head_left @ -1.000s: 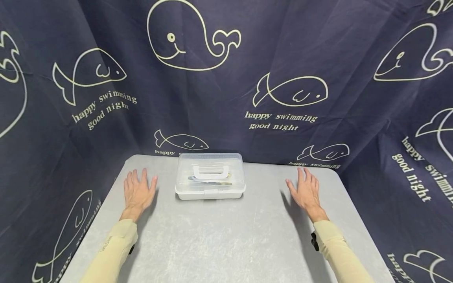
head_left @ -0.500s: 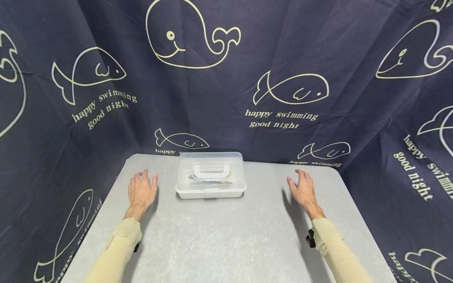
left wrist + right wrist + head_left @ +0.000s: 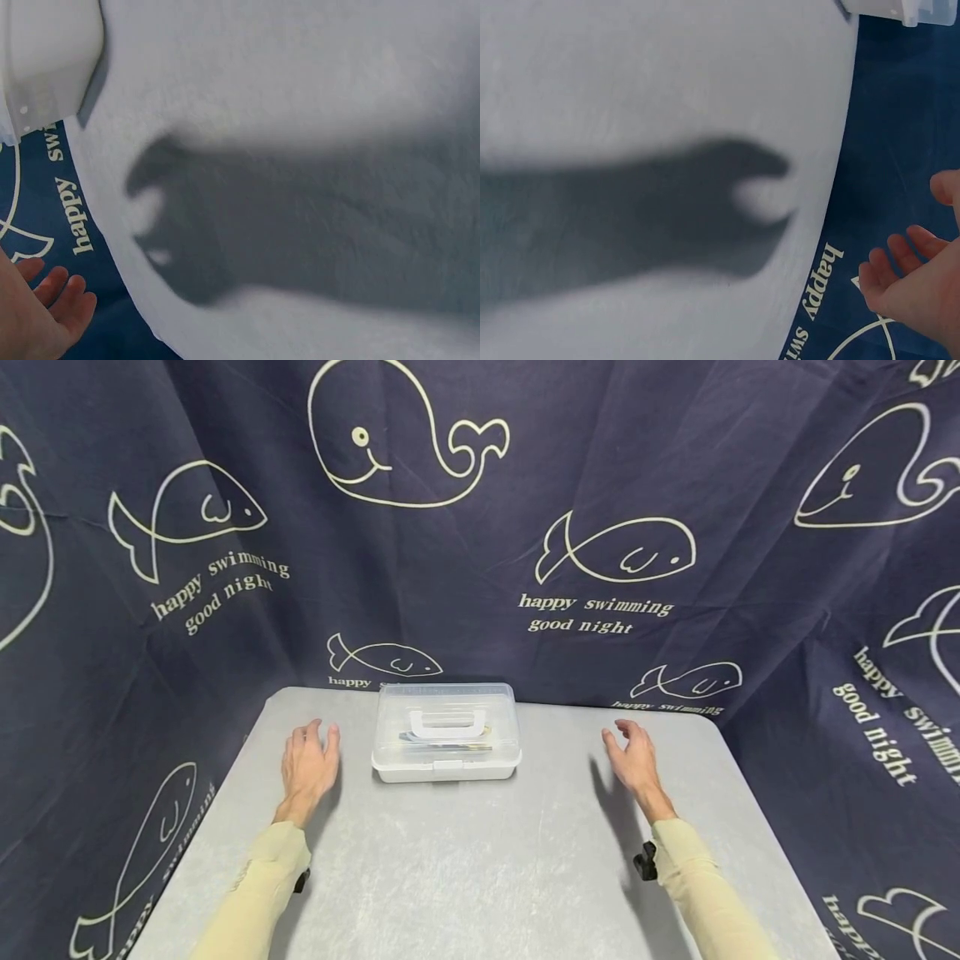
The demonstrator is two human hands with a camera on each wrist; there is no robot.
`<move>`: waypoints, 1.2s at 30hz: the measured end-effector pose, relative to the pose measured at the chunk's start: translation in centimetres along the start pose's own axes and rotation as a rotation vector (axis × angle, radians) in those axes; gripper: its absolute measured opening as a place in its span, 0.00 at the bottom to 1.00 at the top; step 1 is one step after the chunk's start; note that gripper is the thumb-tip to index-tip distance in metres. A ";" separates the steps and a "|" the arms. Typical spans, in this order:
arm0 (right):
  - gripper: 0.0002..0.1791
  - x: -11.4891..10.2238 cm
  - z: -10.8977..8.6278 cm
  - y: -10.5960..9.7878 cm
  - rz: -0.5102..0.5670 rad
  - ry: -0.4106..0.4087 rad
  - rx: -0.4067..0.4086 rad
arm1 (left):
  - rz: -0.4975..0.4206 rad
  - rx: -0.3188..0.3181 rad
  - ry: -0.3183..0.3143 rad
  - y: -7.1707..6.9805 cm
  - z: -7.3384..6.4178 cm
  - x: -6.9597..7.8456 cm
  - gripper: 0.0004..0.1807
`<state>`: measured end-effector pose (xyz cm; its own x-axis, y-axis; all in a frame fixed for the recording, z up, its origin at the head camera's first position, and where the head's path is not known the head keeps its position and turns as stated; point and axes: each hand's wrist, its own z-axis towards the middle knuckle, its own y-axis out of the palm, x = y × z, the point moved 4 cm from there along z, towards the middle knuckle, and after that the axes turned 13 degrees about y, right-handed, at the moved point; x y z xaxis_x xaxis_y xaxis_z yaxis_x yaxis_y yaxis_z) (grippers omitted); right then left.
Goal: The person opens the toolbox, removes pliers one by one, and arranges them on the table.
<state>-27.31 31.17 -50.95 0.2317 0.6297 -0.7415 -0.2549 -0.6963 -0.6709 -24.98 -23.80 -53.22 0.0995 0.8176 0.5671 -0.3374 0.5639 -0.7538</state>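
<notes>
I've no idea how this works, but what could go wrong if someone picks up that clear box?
The box stands near the far edge of the table, so a push away from the person might send it off the back. The handle is on the lid; if the front latch isn't fully fastened, which I can't tell, lifting could pop it open. The slim items inside might slide about if it tilts.
</notes>
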 end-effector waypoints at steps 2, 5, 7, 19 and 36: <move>0.25 -0.2 0.0 0.1 0.024 0.014 0.000 | -0.022 0.001 -0.017 0.1 0.0 0.1 0.35; 0.24 -0.4 0.1 0.3 0.068 0.032 0.007 | -0.051 0.005 -0.038 0.2 0.1 0.4 0.35; 0.23 -0.5 0.1 0.5 0.113 0.050 0.004 | -0.066 0.009 -0.046 0.3 0.2 0.5 0.35; 0.24 -0.8 0.3 1.8 0.268 0.183 -0.055 | -0.135 0.027 -0.093 1.2 0.1 0.9 0.35; 0.25 -1.9 0.1 3.8 0.741 0.282 -0.184 | -0.240 0.126 -0.110 2.1 0.5 1.9 0.35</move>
<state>-28.84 27.38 -52.03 0.2977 -0.1099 -0.9483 -0.2818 -0.9592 0.0227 -26.01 -21.08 -53.54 0.0907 0.6408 0.7623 -0.4311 0.7153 -0.5500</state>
